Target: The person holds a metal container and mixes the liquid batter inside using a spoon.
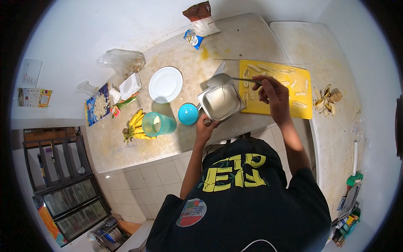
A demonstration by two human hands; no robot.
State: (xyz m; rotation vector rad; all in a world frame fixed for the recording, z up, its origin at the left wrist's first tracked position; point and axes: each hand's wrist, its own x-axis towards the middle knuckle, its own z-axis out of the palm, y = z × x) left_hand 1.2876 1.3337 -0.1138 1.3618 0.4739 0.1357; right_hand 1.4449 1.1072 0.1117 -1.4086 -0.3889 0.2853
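Note:
My left hand (205, 128) grips the near left corner of a square metal container (242, 105), which holds a creamy, pale batter (220, 102). In my right hand (272, 94) is the handle of a metal ladle (220, 80), its bowl above the container's far edge. A thin streak of batter seems to hang below the ladle. To the right, partly under my right hand, lies a yellow cutting board (277, 110) with several banana slices (299, 104) spread over it. A knife blade (221, 67) shows behind the ladle. Beside the container sits a small turquoise cup (188, 114).
Left on the table (126, 156) are a turquoise pitcher (164, 124), bananas (136, 122) and a white plate (166, 85). Banana peels (325, 101) lie right of the board. Bags (202, 21) stand at the back; a plastic bag (121, 61) rests by the wall.

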